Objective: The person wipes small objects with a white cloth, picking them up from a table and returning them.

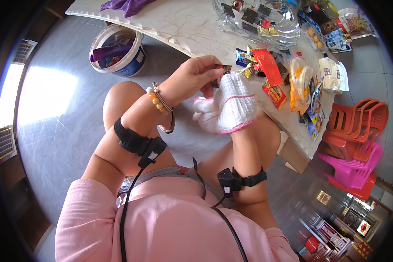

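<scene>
My bare left hand (195, 77) pinches a small dark brown and red wrapped packet (222, 73) between thumb and fingers, just off the table's near edge. On my right hand (231, 105) is a white knitted glove with pink trim. Its fingers are curled, and its upper side meets the packet's right edge; the exact grip of the gloved fingertips is hidden. Close to the hands on the table lie a red packet (267, 65), another red packet with a picture (274, 94) and several small wrapped snacks (247, 56).
A clear glass bowl (288, 37) of wrapped sweets stands on the marble-patterned table (179, 22). Snack bags (302, 87) line its right side. A white and blue bucket (135, 59) sits on the floor at left. Orange chairs (351, 131) and a pink chair (358, 168) stand right.
</scene>
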Motion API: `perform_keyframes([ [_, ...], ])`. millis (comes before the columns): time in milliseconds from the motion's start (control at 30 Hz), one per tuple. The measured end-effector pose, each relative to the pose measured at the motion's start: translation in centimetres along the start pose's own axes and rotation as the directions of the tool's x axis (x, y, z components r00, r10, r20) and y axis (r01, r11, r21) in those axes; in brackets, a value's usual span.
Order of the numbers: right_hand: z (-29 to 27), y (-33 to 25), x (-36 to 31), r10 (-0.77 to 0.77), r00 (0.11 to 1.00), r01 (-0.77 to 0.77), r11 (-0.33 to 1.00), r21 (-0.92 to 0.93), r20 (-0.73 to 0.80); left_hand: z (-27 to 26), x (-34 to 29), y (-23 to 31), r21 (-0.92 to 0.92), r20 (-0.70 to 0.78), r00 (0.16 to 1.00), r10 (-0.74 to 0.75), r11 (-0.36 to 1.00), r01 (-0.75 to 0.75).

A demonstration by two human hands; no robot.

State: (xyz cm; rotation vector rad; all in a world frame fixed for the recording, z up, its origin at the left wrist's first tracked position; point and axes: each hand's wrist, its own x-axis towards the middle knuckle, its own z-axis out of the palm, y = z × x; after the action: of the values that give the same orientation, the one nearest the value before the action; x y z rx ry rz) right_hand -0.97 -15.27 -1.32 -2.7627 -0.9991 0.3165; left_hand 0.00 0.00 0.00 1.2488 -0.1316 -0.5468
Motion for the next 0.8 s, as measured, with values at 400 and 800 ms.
perform_keyframes([
  [400,1.3,0.3,-0.4,0.072,0.919,-0.054,0.997,0.058,-0.388,-0.1,0.3,-0.1,-0.188,-0.029,1.000,0.009,0.982,-0.015],
  [800,2.8,1.4,-0.2,0.371,0.927,-0.164,0.278,0.947,0.052,0.0,0.1,0.2,-0.011,0.004,0.994,0.105,0.994,-0.105],
])
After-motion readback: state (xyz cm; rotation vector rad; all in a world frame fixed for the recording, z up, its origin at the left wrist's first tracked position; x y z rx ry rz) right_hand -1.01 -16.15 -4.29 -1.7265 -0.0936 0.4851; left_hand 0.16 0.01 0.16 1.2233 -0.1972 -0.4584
